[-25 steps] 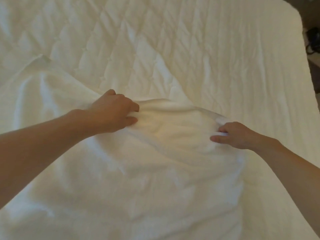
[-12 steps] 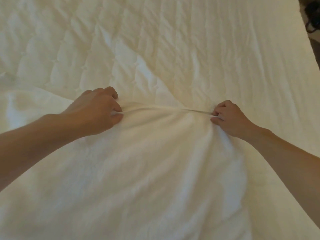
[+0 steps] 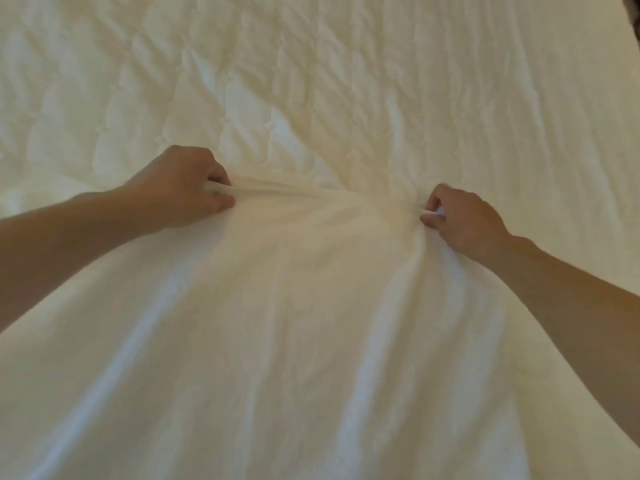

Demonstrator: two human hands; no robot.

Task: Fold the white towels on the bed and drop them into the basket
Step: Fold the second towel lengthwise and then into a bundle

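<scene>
Plain white towel (image 3: 277,341), no print – cool bluish-white streaks along creases, warmer cream shading between them. Quilted bed (image 3: 346,81) – off-white with cream tint, stitched diamond pattern across its far part. Near-black dark sliver (image 3: 632,12) past bed's far right corner; colour only, thing not identifiable.

Text on the white towel (image 3: 277,341): none can be read; its surface is plain.
Text on the quilted bed cover (image 3: 311,81): none can be read; it shows only stitched seams.
Dark object (image 3: 633,15) at the far right corner: too little of it shows to read anything.
</scene>
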